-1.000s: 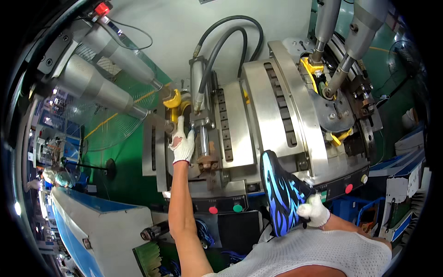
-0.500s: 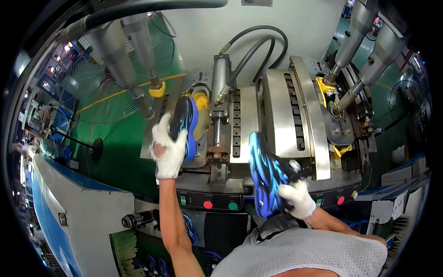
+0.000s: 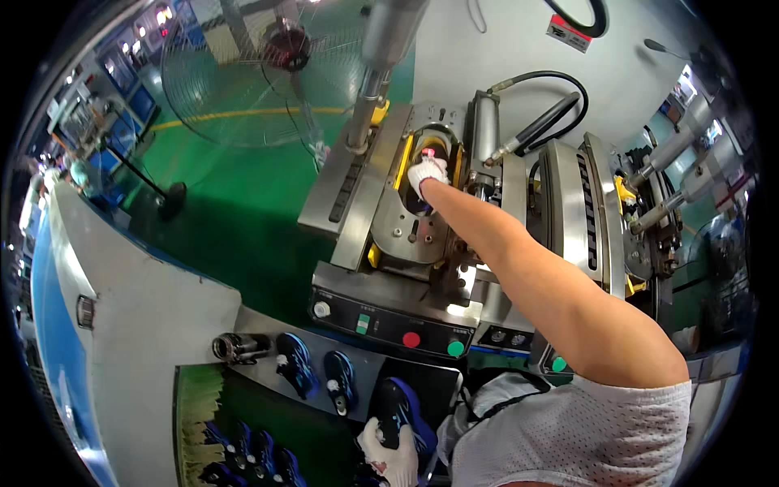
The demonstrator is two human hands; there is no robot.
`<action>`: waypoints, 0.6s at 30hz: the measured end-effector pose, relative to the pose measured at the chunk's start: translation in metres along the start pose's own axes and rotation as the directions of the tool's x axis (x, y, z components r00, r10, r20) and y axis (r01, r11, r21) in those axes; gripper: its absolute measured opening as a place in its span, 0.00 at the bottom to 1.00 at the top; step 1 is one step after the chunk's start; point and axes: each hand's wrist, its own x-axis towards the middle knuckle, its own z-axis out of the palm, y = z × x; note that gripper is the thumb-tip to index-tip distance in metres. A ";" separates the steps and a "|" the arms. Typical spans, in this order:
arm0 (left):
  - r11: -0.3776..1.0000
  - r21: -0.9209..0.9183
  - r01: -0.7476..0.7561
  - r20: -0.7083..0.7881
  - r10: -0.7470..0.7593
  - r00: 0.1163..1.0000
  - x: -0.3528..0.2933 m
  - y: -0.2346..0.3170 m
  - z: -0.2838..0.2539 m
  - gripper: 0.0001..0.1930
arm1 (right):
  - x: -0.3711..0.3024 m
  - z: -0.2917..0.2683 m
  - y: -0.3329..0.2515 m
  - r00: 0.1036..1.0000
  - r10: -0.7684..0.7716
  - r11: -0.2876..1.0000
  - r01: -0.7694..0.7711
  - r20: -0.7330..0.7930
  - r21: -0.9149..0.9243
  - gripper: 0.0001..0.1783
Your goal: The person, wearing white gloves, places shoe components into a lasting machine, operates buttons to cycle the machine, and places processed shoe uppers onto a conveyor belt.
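Observation:
At the lower edge, my left hand (image 3: 391,456), in a white knit glove, grips the rear of a black shoe (image 3: 398,404) with a blue-purple sole edge. That shoe is over a black mat (image 3: 438,380). My right arm crosses to the left press station, where my gloved right hand (image 3: 428,172) is closed down between two yellow pads (image 3: 403,162). A dark shape shows under this hand in the oval metal holder (image 3: 398,231); its kind is mostly hidden. A small pink-red spot shows by the fingers, too small to name.
Two black-and-blue shoes (image 3: 297,364) lie on the grey ledge beside a dark metal cylinder (image 3: 241,347). Several more shoes (image 3: 251,454) sit below. The control panel (image 3: 389,318) has red and green buttons. Metal press rods (image 3: 361,114) hang above; a large fan (image 3: 284,49) stands behind.
My view has shifted left. My left hand has come down from the left station to a shoe by the mat. My right hand has moved from a blue shoe at the right into the left station.

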 end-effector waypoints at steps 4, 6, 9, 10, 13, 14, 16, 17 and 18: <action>0.992 -0.096 0.081 -0.264 -0.104 0.959 -0.047 -0.055 0.037 0.28 | 0.092 -0.013 0.026 0.945 -0.320 0.794 0.307 0.068 -0.525 0.20; 0.989 -0.082 0.127 -0.221 -0.142 0.965 -0.062 -0.041 0.019 0.30 | 0.149 -0.045 0.049 0.914 -0.389 0.832 0.403 0.116 -0.381 0.21; 0.990 -0.130 0.058 -0.321 -0.097 0.942 -0.077 -0.053 -0.001 0.28 | 0.245 -0.126 0.039 0.908 -0.390 0.915 0.365 0.153 0.171 0.22; 0.976 -0.180 0.125 -0.387 -0.186 0.903 -0.112 -0.079 -0.009 0.28 | 0.233 -0.099 0.008 0.808 -0.329 0.914 0.402 0.488 -0.051 0.23; 0.969 -0.156 0.192 -0.632 -0.247 0.734 -0.180 -0.107 -0.034 0.28 | 0.176 -0.105 0.000 0.785 -0.048 0.997 0.002 0.618 0.075 0.24; 0.956 -0.142 0.255 -0.714 -0.277 0.643 -0.205 -0.124 -0.040 0.28 | 0.132 -0.093 0.011 0.784 -0.312 0.900 0.425 0.537 -0.098 0.27; 0.871 -0.182 0.457 -0.786 -0.408 0.464 -0.261 -0.169 -0.050 0.29 | -0.068 -0.082 0.048 0.508 -0.745 0.370 0.854 0.433 -0.365 0.33; 0.872 -0.210 0.441 -0.802 -0.412 0.432 -0.260 -0.198 -0.066 0.29 | -0.072 -0.109 0.079 0.447 -0.774 0.463 0.883 0.449 -0.080 0.43; 0.854 -0.235 0.463 -0.821 -0.429 0.376 -0.267 -0.220 -0.081 0.29 | -0.128 -0.119 0.117 0.107 -0.910 0.009 0.971 0.401 -0.238 0.48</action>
